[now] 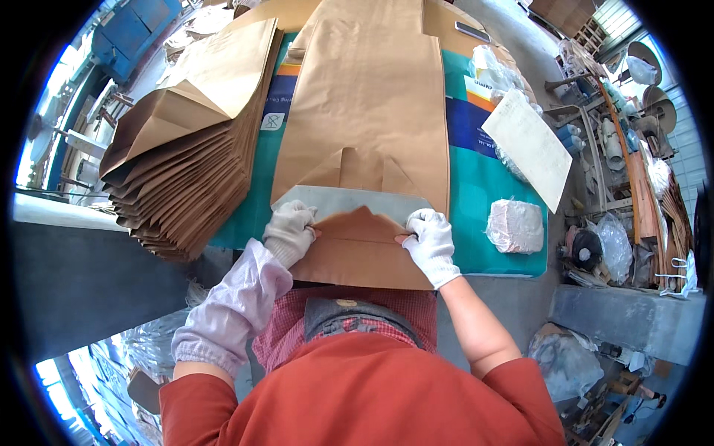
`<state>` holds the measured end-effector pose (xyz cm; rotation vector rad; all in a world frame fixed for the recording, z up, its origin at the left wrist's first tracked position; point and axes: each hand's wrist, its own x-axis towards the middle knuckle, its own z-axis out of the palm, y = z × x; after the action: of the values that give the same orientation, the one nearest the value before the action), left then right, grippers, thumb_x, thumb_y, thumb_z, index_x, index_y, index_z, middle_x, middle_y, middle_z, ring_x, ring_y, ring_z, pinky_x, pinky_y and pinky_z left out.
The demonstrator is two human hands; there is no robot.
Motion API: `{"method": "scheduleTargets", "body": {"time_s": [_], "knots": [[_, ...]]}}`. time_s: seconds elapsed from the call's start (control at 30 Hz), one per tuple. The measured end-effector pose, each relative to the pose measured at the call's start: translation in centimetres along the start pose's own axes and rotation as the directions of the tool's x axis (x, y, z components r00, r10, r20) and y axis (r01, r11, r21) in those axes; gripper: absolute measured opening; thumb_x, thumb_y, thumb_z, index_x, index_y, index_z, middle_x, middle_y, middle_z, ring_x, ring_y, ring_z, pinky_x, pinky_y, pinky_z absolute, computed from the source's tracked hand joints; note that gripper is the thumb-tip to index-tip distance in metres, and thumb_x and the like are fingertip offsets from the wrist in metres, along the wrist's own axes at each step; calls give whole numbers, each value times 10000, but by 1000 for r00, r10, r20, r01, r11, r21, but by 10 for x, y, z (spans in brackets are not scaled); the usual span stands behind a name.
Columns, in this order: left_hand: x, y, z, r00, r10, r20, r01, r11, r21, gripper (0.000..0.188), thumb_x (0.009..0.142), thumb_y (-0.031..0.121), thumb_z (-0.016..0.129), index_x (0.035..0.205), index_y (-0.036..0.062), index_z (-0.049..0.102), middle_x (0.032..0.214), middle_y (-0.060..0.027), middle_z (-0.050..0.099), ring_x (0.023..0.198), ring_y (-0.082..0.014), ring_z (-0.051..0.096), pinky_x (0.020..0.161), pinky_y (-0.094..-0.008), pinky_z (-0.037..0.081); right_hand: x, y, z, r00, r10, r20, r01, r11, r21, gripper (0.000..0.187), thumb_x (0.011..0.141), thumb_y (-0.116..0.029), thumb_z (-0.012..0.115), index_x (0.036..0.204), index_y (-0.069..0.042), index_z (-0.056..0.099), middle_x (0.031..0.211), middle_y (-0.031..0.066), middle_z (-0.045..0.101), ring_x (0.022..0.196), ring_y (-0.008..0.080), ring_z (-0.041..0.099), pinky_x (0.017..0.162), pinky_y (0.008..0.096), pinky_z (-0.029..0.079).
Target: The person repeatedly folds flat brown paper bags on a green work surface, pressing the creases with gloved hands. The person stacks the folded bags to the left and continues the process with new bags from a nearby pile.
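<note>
A large brown paper bag (368, 97) lies lengthwise down the middle of the table, its near end spread out and folded. Across that end lies a flat grey plate (372, 199). My left hand (291, 227), in a white glove, is closed on the left side of the brown paper flap (357, 256) nearest my body. Opposite it, my right hand (430, 239), also gloved, pinches the flap's right side. Between the two hands the flap's edge rises to a small point. My thumbs show against the paper; the other fingertips are hidden.
A fanned stack of brown paper bags (186, 163) overhangs the table's left edge. On the right lie a white board (528, 149), a plastic-wrapped white bundle (515, 226), and crumpled clear plastic (494, 70). A phone (472, 31) rests farther back. The table cover (465, 215) is green and blue.
</note>
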<state>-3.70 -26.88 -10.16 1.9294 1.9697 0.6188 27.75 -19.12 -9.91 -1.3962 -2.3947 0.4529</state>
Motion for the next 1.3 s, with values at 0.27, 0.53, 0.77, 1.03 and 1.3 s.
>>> {"method": "scheduleTargets", "body": {"time_s": [0.27,0.53,0.77,1.03,1.3], "knots": [[91,45,-47,864,-449,227,345,858,380,1040,586,392,981,1476,159,496,1392,-160,596,1328,-338,552,1082,-443,475,62,-32,-29,947,289,138,-239,925,-295,853,647,-543,922,1257,-44,597,1311,135,613,1141,301,646,972,389,547],[70,-58,24,811,568,-138,-526,813,250,457,649,285,878,1078,158,782,1247,-75,729,1259,-310,609,1058,-458,462,66,-21,2,978,-210,21,210,977,-24,320,697,-230,852,957,-83,738,1049,115,727,1045,331,685,969,452,547],[38,40,-13,866,390,314,-450,881,147,894,709,400,839,1468,46,527,1569,-205,452,1495,-406,365,1265,-537,222,33,-31,0,914,-384,129,388,922,-7,646,727,-323,825,1251,13,653,1501,186,537,1435,356,453,1245,518,296],[43,-14,-30,984,-174,40,178,944,-277,580,818,223,806,1357,104,626,1449,-174,598,1279,-340,608,1103,-410,464,29,0,1,984,-39,-175,43,999,22,650,666,-246,896,1228,-23,659,1349,153,642,1267,382,582,1083,474,470],[58,-27,-72,729,-576,369,536,816,217,393,815,308,842,1130,95,744,1717,-62,258,1283,-327,622,1103,-385,478,91,33,-15,937,338,-90,-327,938,117,587,633,-405,961,1038,-102,665,1078,145,698,953,355,705,798,440,570]]}}
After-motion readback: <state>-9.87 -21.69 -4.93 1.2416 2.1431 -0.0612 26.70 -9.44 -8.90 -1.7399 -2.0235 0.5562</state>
